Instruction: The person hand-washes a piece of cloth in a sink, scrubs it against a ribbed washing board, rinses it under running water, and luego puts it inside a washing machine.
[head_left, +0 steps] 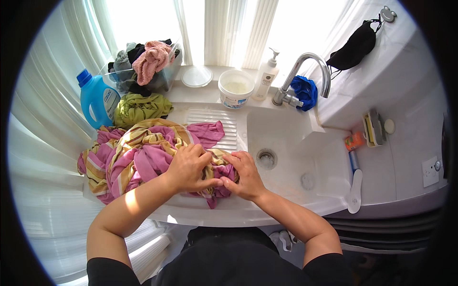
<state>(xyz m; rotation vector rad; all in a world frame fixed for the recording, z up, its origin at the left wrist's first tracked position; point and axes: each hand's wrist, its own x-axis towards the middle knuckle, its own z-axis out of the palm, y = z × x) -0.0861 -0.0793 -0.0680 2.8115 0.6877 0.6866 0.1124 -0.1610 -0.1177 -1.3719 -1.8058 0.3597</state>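
Observation:
A large heap of pink and yellow striped cloth [148,159] lies bunched over the ribbed washboard part of the white sink. My left hand [190,168] presses into its right end, fingers curled over the folds. Close beside it, my right hand [244,175] grips the same end from the right. The two thumbs nearly meet, and a bunched bit of cloth is pinched between the hands. A loose pink corner spreads over the washboard [228,125] behind them. Some fingertips are hidden in the folds.
To the right is the sink basin [291,143] with its drain and a chrome faucet [305,71]. Behind stand a white tub [234,100], a pump bottle [265,78] and a round lid [196,76]. A blue detergent jug [98,100], green cloth [143,109] and a clothes-filled bin [164,83] sit at left.

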